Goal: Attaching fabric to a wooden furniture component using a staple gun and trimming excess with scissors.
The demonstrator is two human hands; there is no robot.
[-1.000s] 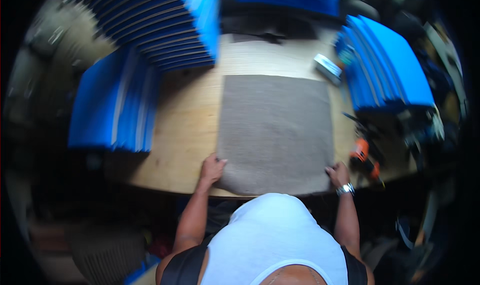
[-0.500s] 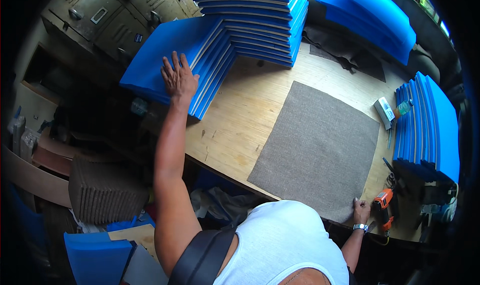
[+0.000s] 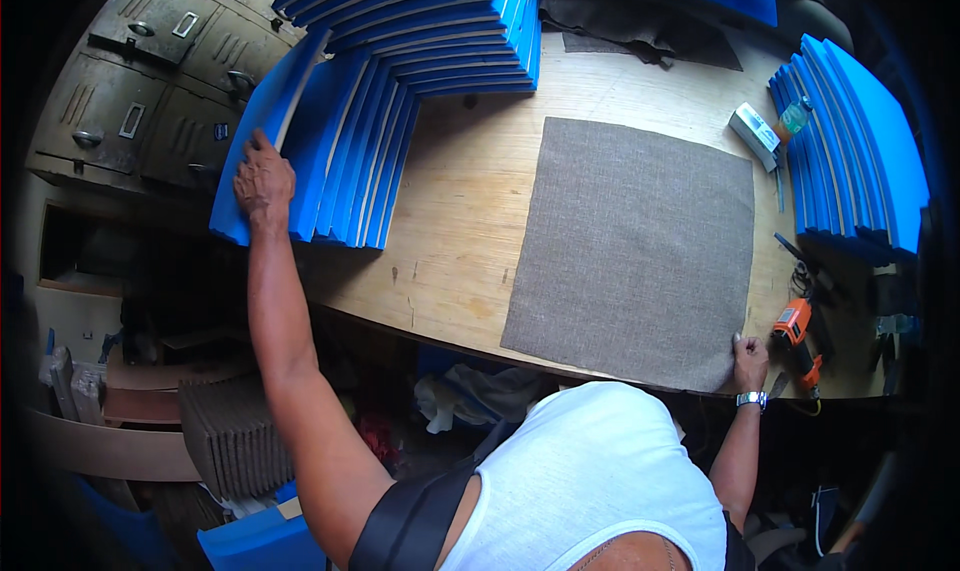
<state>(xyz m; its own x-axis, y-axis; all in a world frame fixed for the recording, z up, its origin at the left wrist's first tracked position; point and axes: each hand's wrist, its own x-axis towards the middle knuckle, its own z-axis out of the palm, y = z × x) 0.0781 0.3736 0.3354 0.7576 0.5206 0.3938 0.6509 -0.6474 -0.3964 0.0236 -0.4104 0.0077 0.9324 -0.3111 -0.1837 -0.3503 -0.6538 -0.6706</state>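
My left hand point(image 3: 264, 179) grips the outermost blue foam-covered board point(image 3: 275, 101) of the left stack, which leans apart from the boards behind it. A square of grey woven fabric point(image 3: 628, 251) lies flat on the wooden table point(image 3: 430, 251). My right hand point(image 3: 750, 359) holds its near right corner at the table's front edge, thumb and finger together. Just right of that hand lies an orange-and-black power tool point(image 3: 798, 336) with a hose.
Tall blue stacks point(image 3: 440, 31) stand at back left, more blue boards point(image 3: 855, 146) at right, beside a small white box point(image 3: 752, 131) and a bottle point(image 3: 795, 116). Dark fabric point(image 3: 640, 36) lies at the back. Metal lockers point(image 3: 140, 81) line the left.
My left hand has left the fabric's left corner for the blue stack and pulled its outer board leftward, tilting it away from the others. My right hand stays at the fabric corner.
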